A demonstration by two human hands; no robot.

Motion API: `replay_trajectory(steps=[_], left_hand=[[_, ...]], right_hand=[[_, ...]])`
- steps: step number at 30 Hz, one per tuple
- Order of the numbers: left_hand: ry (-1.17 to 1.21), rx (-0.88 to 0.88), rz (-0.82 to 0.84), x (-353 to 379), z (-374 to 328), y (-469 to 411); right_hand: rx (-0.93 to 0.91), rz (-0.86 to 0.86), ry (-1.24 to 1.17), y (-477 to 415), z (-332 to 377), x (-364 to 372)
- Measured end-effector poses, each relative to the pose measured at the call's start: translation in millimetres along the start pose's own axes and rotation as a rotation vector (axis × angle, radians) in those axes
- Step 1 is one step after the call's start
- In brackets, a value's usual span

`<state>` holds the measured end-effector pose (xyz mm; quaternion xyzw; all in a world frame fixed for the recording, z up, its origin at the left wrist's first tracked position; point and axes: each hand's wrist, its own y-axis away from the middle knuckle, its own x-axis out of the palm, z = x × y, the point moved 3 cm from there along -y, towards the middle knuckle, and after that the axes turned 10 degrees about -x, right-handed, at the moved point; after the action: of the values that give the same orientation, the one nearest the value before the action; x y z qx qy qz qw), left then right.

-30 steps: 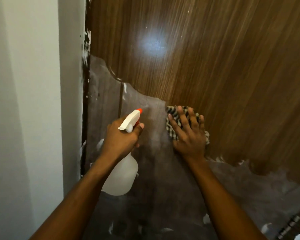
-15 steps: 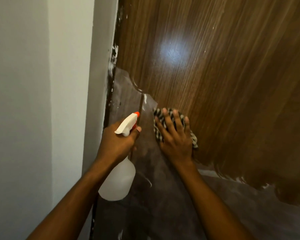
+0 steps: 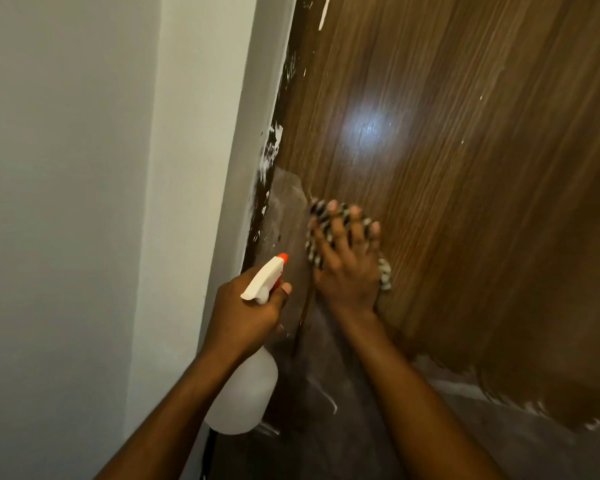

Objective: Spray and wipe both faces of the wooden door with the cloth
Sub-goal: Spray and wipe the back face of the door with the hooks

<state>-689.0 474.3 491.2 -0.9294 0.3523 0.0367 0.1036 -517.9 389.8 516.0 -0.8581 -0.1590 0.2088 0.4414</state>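
I see my right hand (image 3: pixel 347 268) pressing the black-and-white checked cloth (image 3: pixel 317 216) against the wooden door (image 3: pixel 465 168) near its left edge, fingers spread apart. The brown veneer is glossy above and dull grey lower down. My left hand (image 3: pixel 243 313) curls around an orange-tipped white spray bottle (image 3: pixel 243 396).

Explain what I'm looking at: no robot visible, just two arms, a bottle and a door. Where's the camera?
There is no machine here. A person works with bare hands, and the single camera sits on their head, looking forward and down, so both arms enter from the bottom of the picture. The left hand grips a white spray bottle with an orange nozzle pointing toward the wooden door. The right hand presses a checked cloth against the door with spread fingers. The door's lower part looks dull and grey. A pale wall stands on the left.
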Motion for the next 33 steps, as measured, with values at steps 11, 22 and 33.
replay_trajectory(steps=[11, 22, 33], left_hand=[[-0.044, 0.044, 0.116, -34.2, 1.7, -34.0], [0.033, 0.049, 0.105, -82.8, 1.6, -85.1], [0.038, 0.015, 0.150, -97.2, 29.0, -68.5]], right_hand=[[0.270, 0.027, 0.072, -20.3, -20.0, -3.2], [-0.304, 0.237, 0.016, -7.3, 94.1, 74.7], [0.113, 0.084, 0.046, -52.6, 93.6, 46.9]])
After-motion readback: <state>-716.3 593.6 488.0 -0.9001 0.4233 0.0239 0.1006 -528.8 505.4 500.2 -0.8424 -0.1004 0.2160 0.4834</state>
